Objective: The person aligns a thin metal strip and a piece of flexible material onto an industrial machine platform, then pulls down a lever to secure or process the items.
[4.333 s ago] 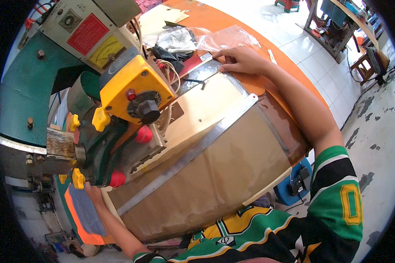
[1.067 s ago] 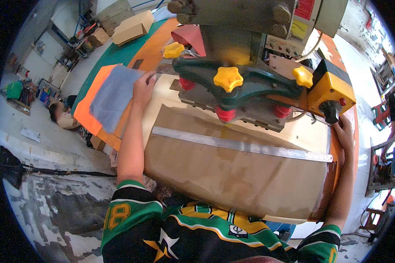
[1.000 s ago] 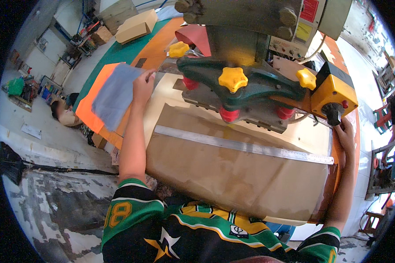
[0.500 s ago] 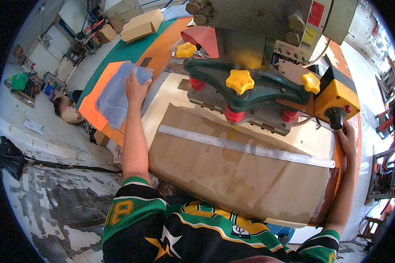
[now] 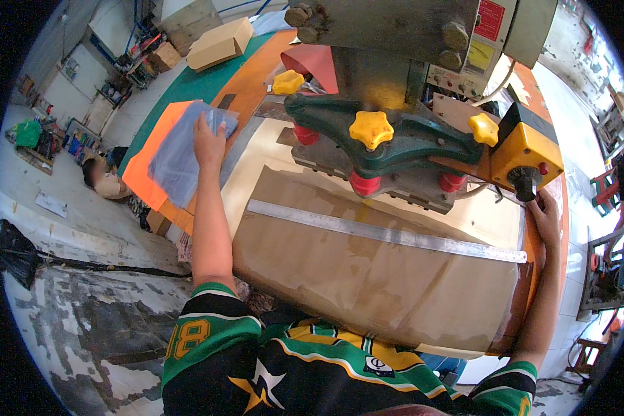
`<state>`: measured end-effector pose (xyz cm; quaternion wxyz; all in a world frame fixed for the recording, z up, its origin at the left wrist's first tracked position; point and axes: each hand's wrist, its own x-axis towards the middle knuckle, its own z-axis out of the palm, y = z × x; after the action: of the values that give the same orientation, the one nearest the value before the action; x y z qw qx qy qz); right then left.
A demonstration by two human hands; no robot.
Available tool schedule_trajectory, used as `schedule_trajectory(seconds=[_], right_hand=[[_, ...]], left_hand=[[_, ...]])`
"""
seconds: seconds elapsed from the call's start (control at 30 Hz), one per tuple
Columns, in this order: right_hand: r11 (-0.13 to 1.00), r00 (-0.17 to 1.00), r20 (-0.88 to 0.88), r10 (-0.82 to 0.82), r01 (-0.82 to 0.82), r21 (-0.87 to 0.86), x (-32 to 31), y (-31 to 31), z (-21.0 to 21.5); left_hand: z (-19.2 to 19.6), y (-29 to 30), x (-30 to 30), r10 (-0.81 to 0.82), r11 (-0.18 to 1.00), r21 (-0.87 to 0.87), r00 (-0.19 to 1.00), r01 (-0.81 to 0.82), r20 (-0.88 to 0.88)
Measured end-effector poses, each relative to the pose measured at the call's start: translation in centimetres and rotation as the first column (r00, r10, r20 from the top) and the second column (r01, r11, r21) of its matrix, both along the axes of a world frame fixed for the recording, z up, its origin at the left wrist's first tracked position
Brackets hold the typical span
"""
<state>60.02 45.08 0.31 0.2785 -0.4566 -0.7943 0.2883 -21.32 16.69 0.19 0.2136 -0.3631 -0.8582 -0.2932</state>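
My left hand (image 5: pixel 210 144) is over a stack of clear bluish plastic sheets (image 5: pixel 177 156), its fingers drawn together at the upper right part and pinching the plastic. The stack lies on a bright orange sheet (image 5: pixel 140 163). On the right, my right hand (image 5: pixel 546 216) has its fingers curled at the black knob (image 5: pixel 525 184) under a yellow control box (image 5: pixel 534 151); part of that grip is hidden. Between my arms stands a press with a dark green arm (image 5: pixel 395 152) and yellow star knobs (image 5: pixel 371 130). A steel ruler (image 5: pixel 388 232) lies across a brown covered board (image 5: pixel 367 284).
A cream sheet (image 5: pixel 249 156) lies under the press head. A cardboard box (image 5: pixel 220 44) sits on the green surface (image 5: pixel 163 111) at the far left. A person (image 5: pixel 107 177) is low down beyond the table. A black bag (image 5: pixel 15 253) lies on the left.
My left hand's fingers have drawn closer together on the plastic, and the hand sits slightly lower. My right hand stays at the knob. The whole view has shifted slightly.
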Motion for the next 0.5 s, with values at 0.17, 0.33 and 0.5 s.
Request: schedule_trajectory(seconds=[0.17,0.33,0.5], right_hand=[[1.000,1.000,-0.009,-0.001,0.001,0.003,-0.5,-0.5,0.4],[0.999,0.999,-0.028,0.026,-0.027,-0.017,-1.2,-0.9,1.1],[0.999,0.997,-0.065,0.032,-0.033,-0.026,-1.1,-1.1,1.0]], left_hand=[[0.3,0.5,0.6,-0.060,0.998,-0.017,0.993,0.058,-0.101],[0.2,0.7,0.4,-0.026,0.996,-0.093,0.991,0.014,-0.128],[-0.3,0.2,1.1,0.019,0.986,-0.168,1.000,-0.017,0.013]])
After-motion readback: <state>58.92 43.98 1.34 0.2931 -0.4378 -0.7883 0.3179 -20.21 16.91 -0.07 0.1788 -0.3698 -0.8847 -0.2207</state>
